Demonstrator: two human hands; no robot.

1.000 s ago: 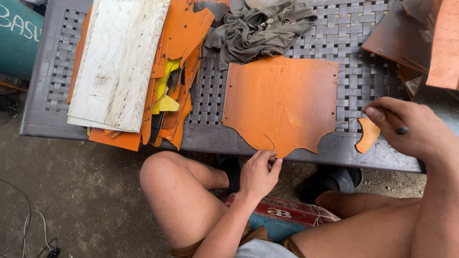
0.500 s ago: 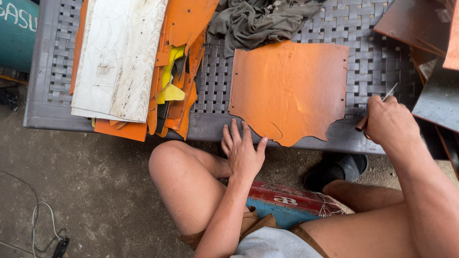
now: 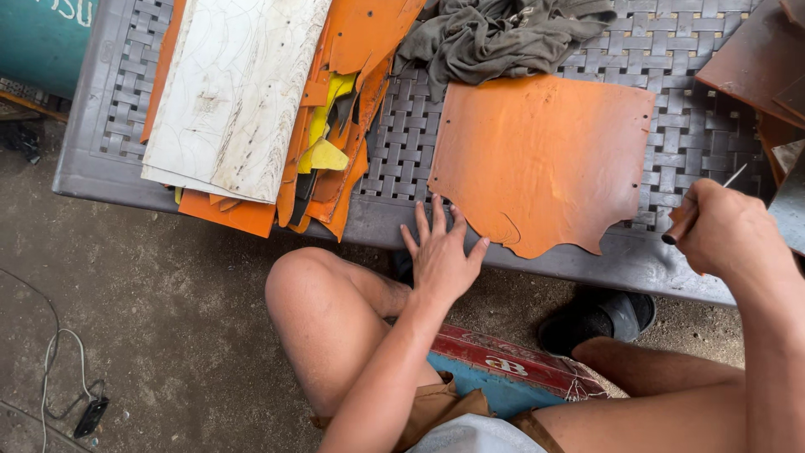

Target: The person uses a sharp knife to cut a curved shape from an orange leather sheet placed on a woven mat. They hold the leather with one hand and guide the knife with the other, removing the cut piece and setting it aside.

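The orange leather sheet (image 3: 541, 159) lies flat on the grey woven-pattern table (image 3: 402, 159), toward its near edge. Its far and right edges are cut straight; its near edge is wavy and irregular, and the lowest lobe reaches onto the table's smooth front rim. Its longer span runs roughly left to right along the table front, with small holes dotted along the top and right sides. To its left is a strip of bare weave; behind it, a crumpled grey-green cloth (image 3: 495, 33) touches or overlaps its far edge. Right of it, the weave is bare up to some darker brown pieces (image 3: 750, 67) at the corner.

The left hand (image 3: 440, 256) lies palm down with fingers spread wide, fingertips on the table rim just at the sheet's lower left corner; whether they press the leather itself is hard to tell. The right hand (image 3: 725, 231) is closed in a fist around a thin tool (image 3: 700, 205) with a dark handle end and a slim metal tip, held just off the sheet's right edge.

Farther left, a whitish scuffed board (image 3: 231, 92) rests on a stack of orange and yellow leather offcuts (image 3: 335, 143) overhanging the front edge.
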